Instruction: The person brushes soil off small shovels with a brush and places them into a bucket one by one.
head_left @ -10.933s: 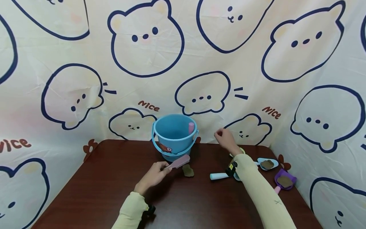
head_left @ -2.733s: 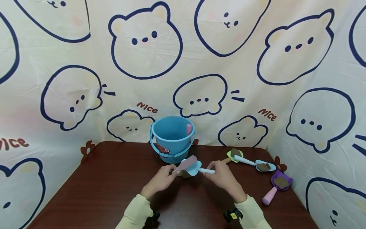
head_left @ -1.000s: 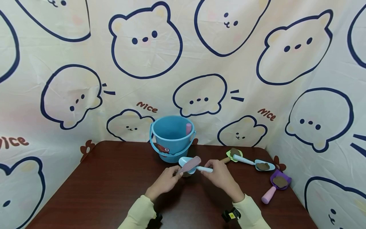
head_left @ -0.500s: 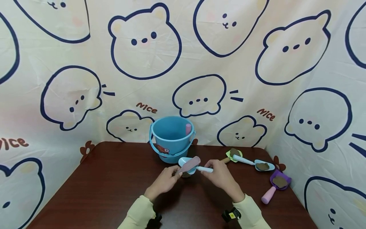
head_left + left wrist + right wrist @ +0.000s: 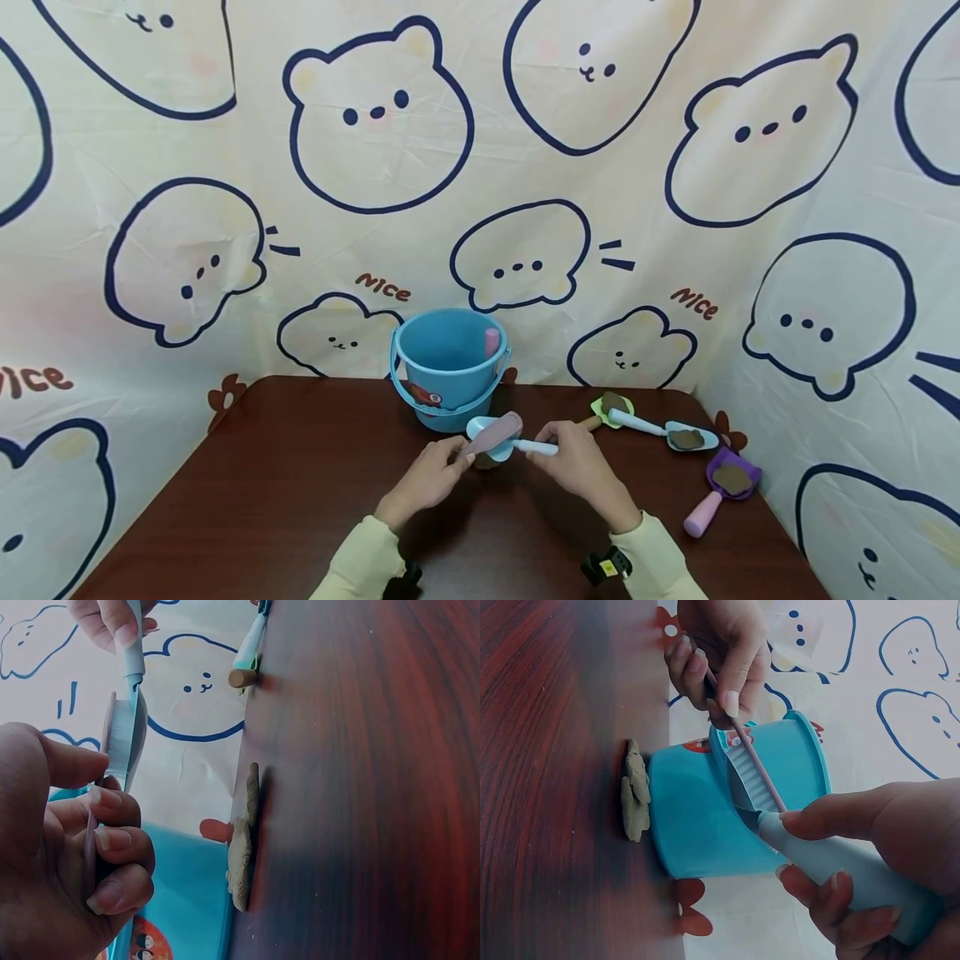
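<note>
My left hand (image 5: 427,477) holds a pink brush (image 5: 497,433) by its handle, its pale bristles facing down. A light blue toy shovel (image 5: 847,862) has its handle gripped in my right hand (image 5: 587,468). The brush lies over the shovel's blade, and in the right wrist view its bristles (image 5: 751,776) meet the blade's inner face. Both tools are held above the table. Beneath them a flat brown clay-like lump (image 5: 240,862) lies on the table, mostly hidden in the head view. Just behind stands a blue bucket (image 5: 448,379).
On the right side of the dark wooden table (image 5: 247,500) lie a green shovel (image 5: 600,407), another light blue shovel (image 5: 708,439) and a purple shovel (image 5: 753,468), each bearing a brown lump. A pink handle (image 5: 492,342) sticks up inside the bucket. A patterned cloth (image 5: 637,250) hangs behind.
Earliest, my right hand was empty at the back right; now it holds the light blue shovel under the brush. The brush has shifted slightly along the blade. Over the last second the hands barely move.
</note>
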A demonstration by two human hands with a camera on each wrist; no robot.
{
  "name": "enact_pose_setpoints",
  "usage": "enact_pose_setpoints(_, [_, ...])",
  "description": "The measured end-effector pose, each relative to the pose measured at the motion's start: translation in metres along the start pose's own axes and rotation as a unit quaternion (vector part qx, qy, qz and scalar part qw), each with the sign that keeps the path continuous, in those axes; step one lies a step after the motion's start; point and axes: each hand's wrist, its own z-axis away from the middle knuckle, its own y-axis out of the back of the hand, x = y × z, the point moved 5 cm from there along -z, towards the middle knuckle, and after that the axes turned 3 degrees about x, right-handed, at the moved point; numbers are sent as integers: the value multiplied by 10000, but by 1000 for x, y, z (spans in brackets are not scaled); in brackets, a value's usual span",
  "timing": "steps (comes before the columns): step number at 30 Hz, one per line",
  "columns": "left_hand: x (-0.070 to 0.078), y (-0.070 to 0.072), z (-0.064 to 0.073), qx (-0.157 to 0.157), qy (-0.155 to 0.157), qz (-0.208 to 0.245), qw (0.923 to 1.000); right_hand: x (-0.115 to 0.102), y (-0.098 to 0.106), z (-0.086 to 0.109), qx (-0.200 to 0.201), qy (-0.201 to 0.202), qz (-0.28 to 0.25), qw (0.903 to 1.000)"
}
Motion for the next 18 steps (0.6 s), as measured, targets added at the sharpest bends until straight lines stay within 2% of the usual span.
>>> enact_pose_setpoints(10, [-9,11,0,332,89,-287,9990,2,2,-1,65,-34,153,9999])
enact_pose_setpoints(18, [-15,18,0,459,125,-320,9984,4,4,-1,64,-136,209,9997])
